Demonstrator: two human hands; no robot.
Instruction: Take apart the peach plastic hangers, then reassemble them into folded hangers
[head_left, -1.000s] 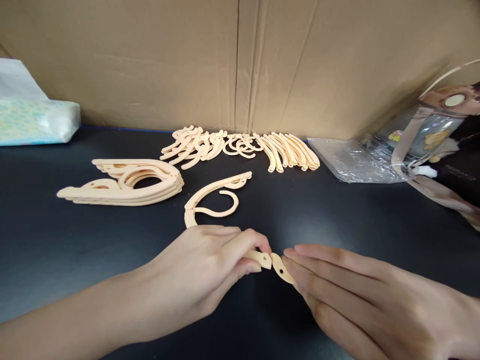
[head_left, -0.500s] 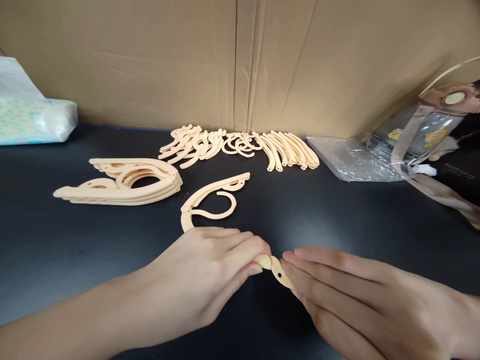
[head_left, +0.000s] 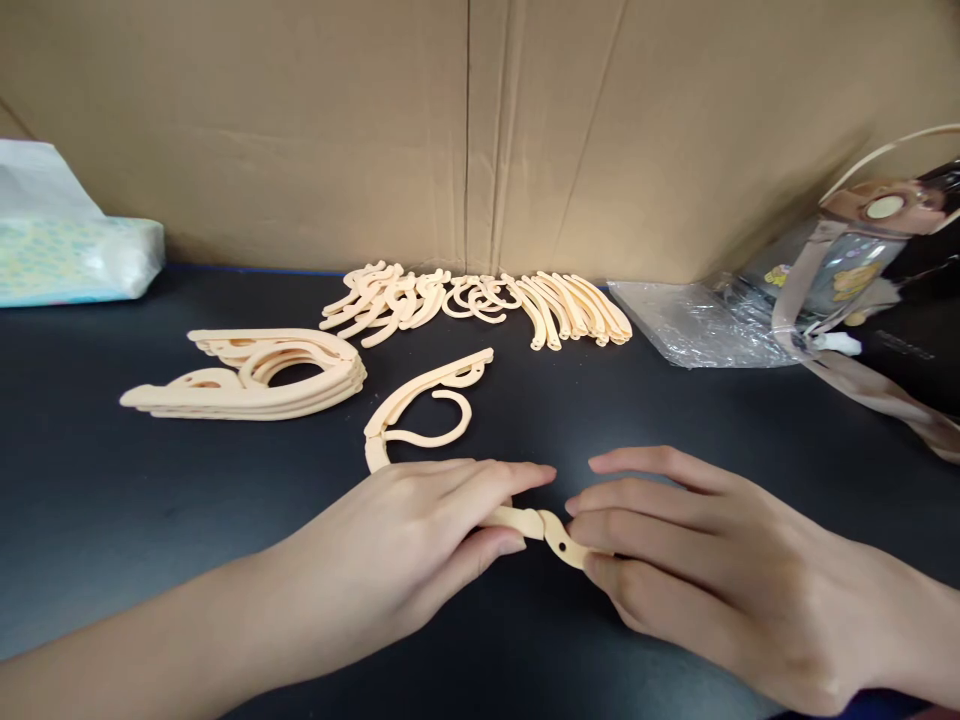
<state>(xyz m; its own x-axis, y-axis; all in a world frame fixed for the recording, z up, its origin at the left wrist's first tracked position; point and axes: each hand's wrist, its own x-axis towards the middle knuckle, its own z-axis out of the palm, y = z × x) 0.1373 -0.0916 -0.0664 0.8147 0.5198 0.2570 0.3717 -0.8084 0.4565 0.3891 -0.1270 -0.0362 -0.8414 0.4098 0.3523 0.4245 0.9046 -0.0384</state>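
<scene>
My left hand (head_left: 442, 540) grips a cream plastic folding-hanger arm (head_left: 517, 520) between thumb and fingers, its index finger stretched out above. The arm's rounded end meets a second curved piece with a small hole (head_left: 561, 545). My right hand (head_left: 697, 560) pinches that piece from the right, its upper fingers spread. Just beyond my left hand lies a hanger part with a hook (head_left: 442, 437); its lower end runs behind that hand, so I cannot tell whether it joins the held arm.
Folded hangers are stacked (head_left: 247, 405) at the left. Loose curved arms (head_left: 577, 308), hooks (head_left: 480, 298) and notched pieces (head_left: 382, 300) lie along the cardboard wall (head_left: 300, 130). A tissue pack (head_left: 82, 255) stands far left; a clear plastic bag (head_left: 675, 325) and a strapped bottle (head_left: 847, 260) are at right.
My right hand's fingers have spread and lifted, and the holed piece has tilted flatter. My left index finger has straightened, showing more of the arm. The view has shifted slightly.
</scene>
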